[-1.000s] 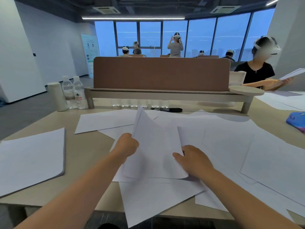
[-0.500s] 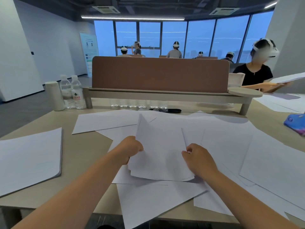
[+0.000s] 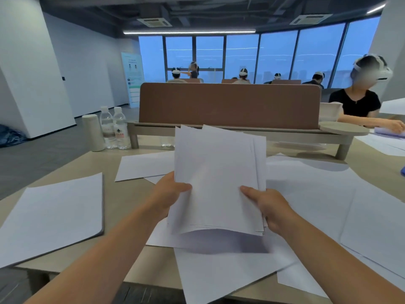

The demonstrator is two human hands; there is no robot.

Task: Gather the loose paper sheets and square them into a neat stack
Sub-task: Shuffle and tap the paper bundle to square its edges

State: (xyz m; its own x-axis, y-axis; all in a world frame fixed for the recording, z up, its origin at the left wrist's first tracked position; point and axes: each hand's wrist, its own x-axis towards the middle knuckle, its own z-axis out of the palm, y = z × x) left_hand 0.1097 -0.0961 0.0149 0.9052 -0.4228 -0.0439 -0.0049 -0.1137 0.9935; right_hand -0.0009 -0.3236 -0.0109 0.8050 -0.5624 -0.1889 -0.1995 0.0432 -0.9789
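Left hand [image 3: 168, 194] and right hand [image 3: 270, 205] grip an upright bundle of paper sheets [image 3: 217, 181] at its eight and four o'clock edges; loose sheets [image 3: 317, 194] lie beneath.

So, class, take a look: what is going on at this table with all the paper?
A person holds a bundle of white paper sheets upright over the beige table, left hand pinching one side, right hand the other. Its top edges are staggered, so it is not yet squared. More loose white sheets lie scattered on the table.

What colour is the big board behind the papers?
The board is brown; the head view shows it best.
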